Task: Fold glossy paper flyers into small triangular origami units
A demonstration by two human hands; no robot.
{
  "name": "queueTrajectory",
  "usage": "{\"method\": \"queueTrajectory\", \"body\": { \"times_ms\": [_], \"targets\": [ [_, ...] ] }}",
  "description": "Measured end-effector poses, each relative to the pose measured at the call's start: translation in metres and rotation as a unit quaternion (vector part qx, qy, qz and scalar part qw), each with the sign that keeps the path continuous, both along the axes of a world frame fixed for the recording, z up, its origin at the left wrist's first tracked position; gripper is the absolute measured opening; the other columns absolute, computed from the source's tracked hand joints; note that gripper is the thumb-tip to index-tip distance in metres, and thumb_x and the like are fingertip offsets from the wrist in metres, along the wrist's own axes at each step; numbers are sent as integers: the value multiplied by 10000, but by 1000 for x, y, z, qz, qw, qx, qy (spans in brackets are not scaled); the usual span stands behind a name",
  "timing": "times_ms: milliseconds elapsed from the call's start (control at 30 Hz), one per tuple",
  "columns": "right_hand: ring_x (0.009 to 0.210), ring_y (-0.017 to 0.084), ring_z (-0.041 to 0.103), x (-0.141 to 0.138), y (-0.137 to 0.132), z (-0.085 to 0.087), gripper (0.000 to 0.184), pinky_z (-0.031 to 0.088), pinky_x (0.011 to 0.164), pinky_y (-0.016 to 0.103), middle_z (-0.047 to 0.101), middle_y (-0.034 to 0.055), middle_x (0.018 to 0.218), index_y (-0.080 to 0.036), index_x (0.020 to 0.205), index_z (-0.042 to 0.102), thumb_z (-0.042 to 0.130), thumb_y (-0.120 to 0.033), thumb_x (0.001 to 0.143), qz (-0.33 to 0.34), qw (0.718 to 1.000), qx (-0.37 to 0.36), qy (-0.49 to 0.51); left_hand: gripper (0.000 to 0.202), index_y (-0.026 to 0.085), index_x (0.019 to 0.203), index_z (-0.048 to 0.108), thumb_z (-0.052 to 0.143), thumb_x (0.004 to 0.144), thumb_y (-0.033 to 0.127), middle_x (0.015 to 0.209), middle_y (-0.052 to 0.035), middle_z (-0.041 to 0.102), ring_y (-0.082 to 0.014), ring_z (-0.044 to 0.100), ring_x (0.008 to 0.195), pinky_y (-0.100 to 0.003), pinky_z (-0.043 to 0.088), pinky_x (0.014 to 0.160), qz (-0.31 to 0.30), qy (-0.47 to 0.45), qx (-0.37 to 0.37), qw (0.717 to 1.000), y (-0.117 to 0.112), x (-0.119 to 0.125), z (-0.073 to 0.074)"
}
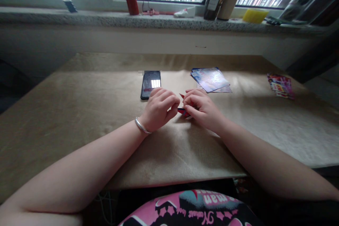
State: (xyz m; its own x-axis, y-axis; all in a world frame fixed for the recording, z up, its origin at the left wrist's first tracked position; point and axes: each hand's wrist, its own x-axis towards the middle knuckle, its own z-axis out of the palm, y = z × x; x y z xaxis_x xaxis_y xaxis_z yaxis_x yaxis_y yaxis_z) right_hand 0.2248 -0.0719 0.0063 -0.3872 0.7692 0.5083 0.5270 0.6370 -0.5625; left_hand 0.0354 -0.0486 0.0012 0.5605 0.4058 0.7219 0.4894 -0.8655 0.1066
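Note:
A small piece of folded paper (182,111), red with dark blue, is between my two hands, low over the table. My right hand (200,107) is closed, its thumb and fingers pinching the paper from the right. From the left, my left hand (162,106) is also closed, with its curled fingertips at the paper's left tip. A red pointed corner sticks up between the hands. Much of the paper is hidden behind my fingers. Just beyond my left hand lies a dark phone (150,84), with window light reflected in its screen.
A stack of shiny printed sheets (212,77) lies on the table (79,113) beyond my right hand. Colourful red and pink printed pieces (280,85) lie farther right. The stone windowsill (100,19) holds a red container (132,5), a dark bottle (214,0) and a yellow sponge-like block (254,16).

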Motion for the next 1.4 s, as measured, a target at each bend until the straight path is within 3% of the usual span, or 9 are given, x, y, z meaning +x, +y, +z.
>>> {"method": "queueTrajectory", "body": {
  "times_ms": [333, 533, 667, 767, 867, 1000, 1200, 1300, 1400],
  "targets": [
    [1049, 222, 511, -2, -1, -1, 69, 384, 951, 413, 623, 48, 918, -214, 765, 608, 572, -235, 820, -4, 1000, -7, 0, 104, 189, 757, 491, 466, 858, 187, 745, -4, 589, -147, 505, 730, -309, 378, 755, -25, -12, -54, 998, -2, 4, -3],
    [942, 191, 549, 1, 2, -3, 88, 439, 885, 387, 589, 45, 891, -203, 747, 593, 557, -223, 825, -34, 998, -29, 53, 168, 186, 777, 472, 387, 913, 236, 719, -15, 520, -150, 472, 697, -303, 405, 712, 18, -99, -93, 991, 4, 0, -7],
    [922, 171, 556, 2, 4, -6, 119, 528, 734, 321, 545, 48, 995, -214, 794, 604, 565, -320, 832, -70, 980, -81, 170, 289, 180, 962, 515, 391, 934, 439, 919, -66, 557, -175, 518, 872, -329, 446, 806, -53, -106, -170, 978, 5, -3, -8],
    [1046, 198, 532, 3, 6, -10, 156, 546, 687, 305, 528, 67, 1113, -221, 824, 600, 586, -376, 816, -97, 965, -91, 225, 568, 204, 1210, 438, 569, 802, 578, 1191, -126, 489, -237, 468, 1107, -369, 467, 878, -122, -79, -221, 964, 5, -1, -13],
    [1100, 212, 519, 3, 10, -15, 161, 525, 781, 347, 550, 77, 1116, -215, 839, 602, 592, -373, 811, -112, 965, -82, 222, 766, 244, 1326, 321, 710, 716, 498, 1304, -145, 395, -265, 423, 1194, -408, 449, 939, -125, -73, -262, 954, 5, 0, -20],
    [998, 192, 570, 0, 16, -22, 177, 464, 896, 392, 585, 64, 1021, -201, 801, 597, 617, -376, 783, -110, 958, -108, 244, 916, 296, 1370, 167, 771, 685, 366, 1330, -154, 364, -233, 513, 1103, -388, 488, 883, -128, -120, -340, 924, 5, 2, -25],
    [749, 144, 609, -4, 16, -21, 264, 506, 690, 305, 624, 17, 873, -198, 778, 588, 667, -442, 716, -83, 926, -204, 308, 743, 254, 1355, 144, 634, 802, 181, 1054, -80, 559, -135, 618, 853, -275, 522, 756, -186, -136, -419, 878, 2, 6, -22],
    [667, 149, 611, -2, 17, -20, 272, 502, 608, 292, 655, 0, 743, -211, 824, 639, 669, -457, 712, -83, 919, -247, 296, 696, 229, 1375, 147, 572, 830, 145, 1021, -83, 591, -129, 630, 821, -250, 519, 716, -164, -138, -424, 880, 2, 6, -23],
    [698, 157, 622, 0, 20, -24, 267, 510, 635, 306, 691, 15, 800, -223, 874, 695, 671, -433, 711, -78, 927, -240, 277, 723, 223, 1434, 107, 519, 848, 125, 1063, -97, 608, -124, 630, 826, -251, 516, 731, -147, -118, -413, 891, 6, 6, -25]
  ]
}}
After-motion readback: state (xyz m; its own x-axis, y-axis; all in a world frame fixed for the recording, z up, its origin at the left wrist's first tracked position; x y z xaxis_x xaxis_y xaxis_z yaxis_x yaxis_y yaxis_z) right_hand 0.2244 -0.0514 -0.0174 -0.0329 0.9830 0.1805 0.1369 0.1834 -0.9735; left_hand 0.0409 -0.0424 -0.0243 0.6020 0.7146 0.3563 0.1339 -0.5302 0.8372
